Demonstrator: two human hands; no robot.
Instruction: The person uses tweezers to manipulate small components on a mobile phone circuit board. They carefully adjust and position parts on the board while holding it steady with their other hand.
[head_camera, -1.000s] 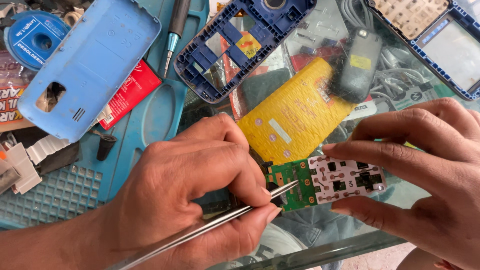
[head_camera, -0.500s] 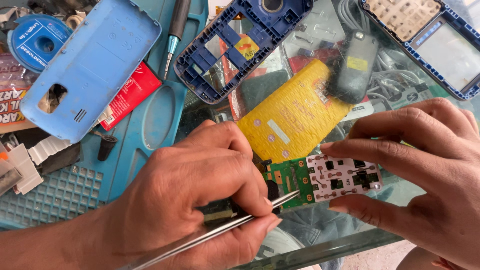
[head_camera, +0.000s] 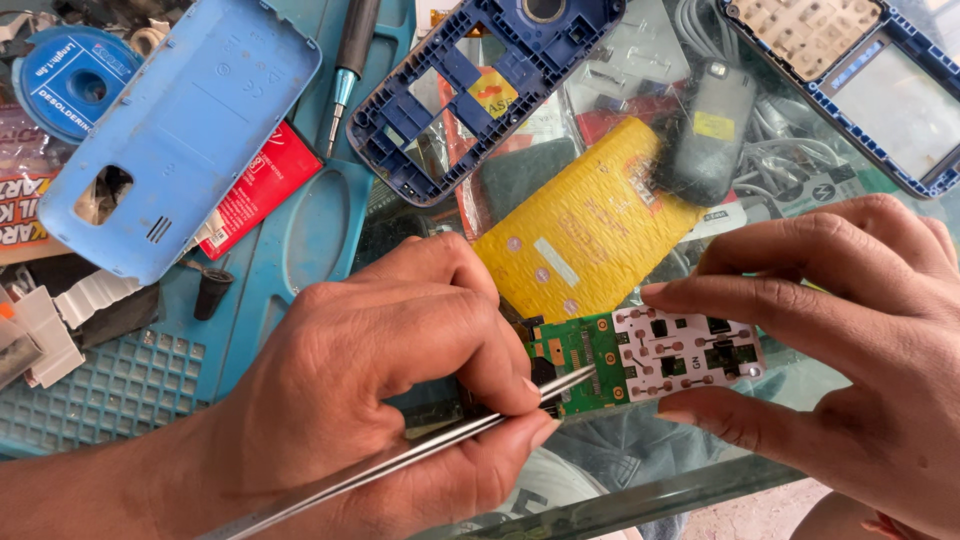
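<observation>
Above the glass bench (head_camera: 640, 495), the right hand (head_camera: 850, 340) pinches a circuit board (head_camera: 650, 355) by its white keypad end, fingers clamped along both long edges. Left of the board, the left hand (head_camera: 380, 400) is closed on steel tweezers (head_camera: 420, 455), their tips touching the board's green end. Behind the board lie a yellow sheet (head_camera: 585, 235), a dark blue frame (head_camera: 470, 90) and a pale blue cover (head_camera: 180, 130) over a teal mat (head_camera: 110, 385).
</observation>
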